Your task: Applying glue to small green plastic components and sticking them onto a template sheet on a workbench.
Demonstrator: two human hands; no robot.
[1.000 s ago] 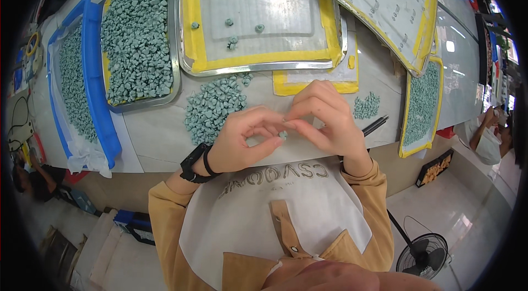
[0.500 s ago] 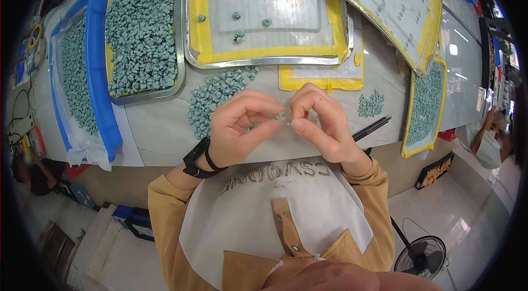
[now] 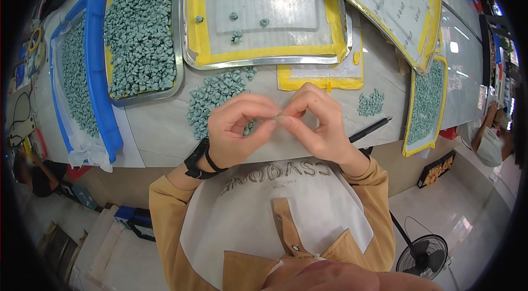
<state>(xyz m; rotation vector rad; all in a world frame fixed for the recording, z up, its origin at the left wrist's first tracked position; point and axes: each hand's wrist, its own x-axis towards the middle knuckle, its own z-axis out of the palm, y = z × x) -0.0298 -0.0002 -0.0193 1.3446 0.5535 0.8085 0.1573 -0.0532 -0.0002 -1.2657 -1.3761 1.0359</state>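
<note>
My left hand (image 3: 239, 120) and my right hand (image 3: 316, 123) meet fingertip to fingertip above the table's near edge. Each is closed in a pinch of thumb and forefinger. A tiny greenish piece shows between the touching tips, mostly hidden by them. Just beyond my left hand lies a loose pile of small blue-green moulded pieces (image 3: 217, 93), partly covered by that hand. To the right of my right hand is a little heap of smaller green bits (image 3: 371, 102). A black pen (image 3: 371, 129) rests beside my right wrist.
A metal tray edged with yellow tape (image 3: 269, 62) holds several green pieces. Left of it stand a full metal tray (image 3: 180, 43) and a blue bin (image 3: 102, 71). At right are a tilted tray (image 3: 390, 10) and a yellow-edged tray of green bits (image 3: 406, 145). A fan (image 3: 422, 258) stands below.
My two hands have come together: the fingertips, slightly apart before with a small piece at each, now touch. The right hand has shifted a little left.
</note>
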